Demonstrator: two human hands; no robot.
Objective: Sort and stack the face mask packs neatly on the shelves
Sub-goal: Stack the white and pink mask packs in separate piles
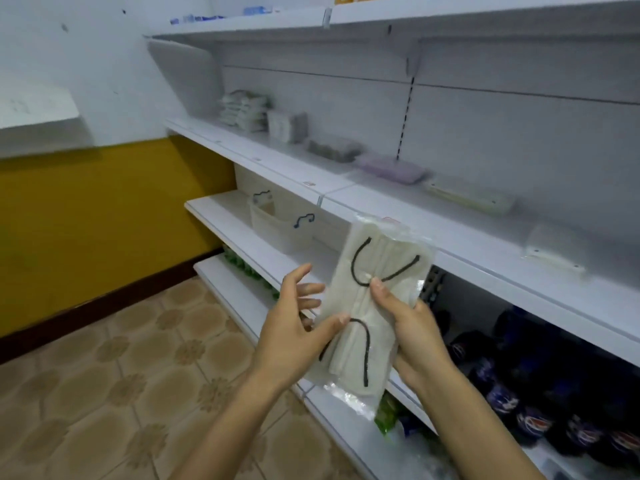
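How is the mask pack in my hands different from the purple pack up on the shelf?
The mask pack is cream with black ear loops; the purple pack is lilac, with no loops visible. The mask pack is held tilted upright by the left hand and right hand; the purple pack lies flat on the shelf. Both look plastic-wrapped.

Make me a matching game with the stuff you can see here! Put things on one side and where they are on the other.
Things:
1. mask pack
2. purple pack
3. dark bottles
4. basket

Places:
A. bottom shelf, right side
B. between both hands, in front of the shelves
C. middle shelf, below the purple pack's shelf
D. upper shelf, among other packs

Pairs: 1-B, 2-D, 3-A, 4-C
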